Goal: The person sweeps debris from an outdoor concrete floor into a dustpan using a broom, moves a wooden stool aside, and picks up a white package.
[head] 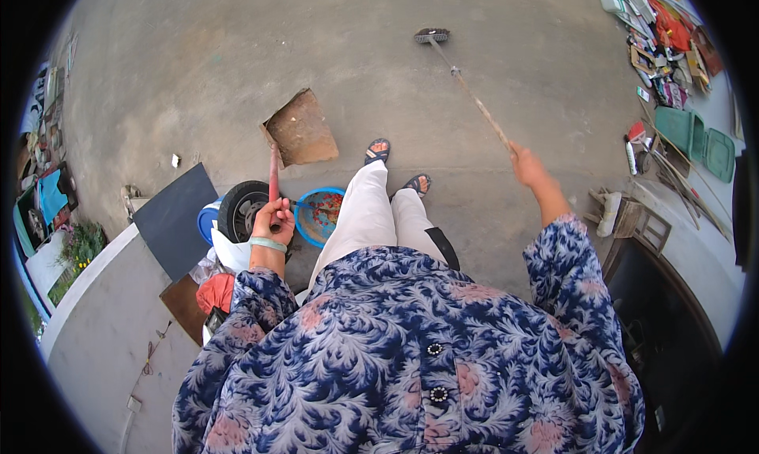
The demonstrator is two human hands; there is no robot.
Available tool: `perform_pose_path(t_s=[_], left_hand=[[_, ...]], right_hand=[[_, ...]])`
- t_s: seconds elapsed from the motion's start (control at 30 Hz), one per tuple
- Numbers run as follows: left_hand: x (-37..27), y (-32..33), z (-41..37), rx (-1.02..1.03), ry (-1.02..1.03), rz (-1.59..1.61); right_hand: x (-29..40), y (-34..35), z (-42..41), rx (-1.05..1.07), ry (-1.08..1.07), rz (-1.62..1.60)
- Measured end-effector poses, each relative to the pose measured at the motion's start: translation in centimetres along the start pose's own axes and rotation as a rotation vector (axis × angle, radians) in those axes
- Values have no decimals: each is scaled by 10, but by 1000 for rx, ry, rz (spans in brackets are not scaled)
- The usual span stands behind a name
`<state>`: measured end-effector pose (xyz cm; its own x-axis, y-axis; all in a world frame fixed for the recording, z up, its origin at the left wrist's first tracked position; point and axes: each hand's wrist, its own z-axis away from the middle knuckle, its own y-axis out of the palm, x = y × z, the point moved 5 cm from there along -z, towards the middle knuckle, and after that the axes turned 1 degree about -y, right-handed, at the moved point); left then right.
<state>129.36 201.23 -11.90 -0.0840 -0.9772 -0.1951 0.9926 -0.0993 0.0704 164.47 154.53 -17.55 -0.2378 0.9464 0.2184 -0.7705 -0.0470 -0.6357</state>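
Note:
My right hand grips the upper end of a long wooden stick, the handle of a broom. Its dark-bristled broom head rests on the concrete floor, out ahead and a little right of my feet. In my left hand is the red tubular handle of a long-handled dustpan. The worn brown dustpan pan is on or just above the floor, left of my feet; I cannot tell whether it touches. Only dirt or stains show on its surface.
Close on my left are a blue basin with red bits in it, a wheel with a tyre and a dark panel. A green bin, wooden sticks and piled clutter line the right side.

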Motion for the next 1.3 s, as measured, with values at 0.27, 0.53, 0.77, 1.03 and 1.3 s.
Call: perform_pose_path(t_s=[0.27,0.53,0.77,1.03,1.3], left_hand=[[3,-28,-5,-7,32,35],[7,-45,-18,-9,46,77],[11,-61,-34,-28,28,91],[17,-68,-32,-35,24,134],[24,-59,-33,-43,15,169]], right_hand=[[-53,-39,97,133,-53,134],[-87,-55,353,354,256,-58],[1,-30,308,285,80,-70],[125,79,56,212,-141,-57],[127,53,11,307,-174,97]])
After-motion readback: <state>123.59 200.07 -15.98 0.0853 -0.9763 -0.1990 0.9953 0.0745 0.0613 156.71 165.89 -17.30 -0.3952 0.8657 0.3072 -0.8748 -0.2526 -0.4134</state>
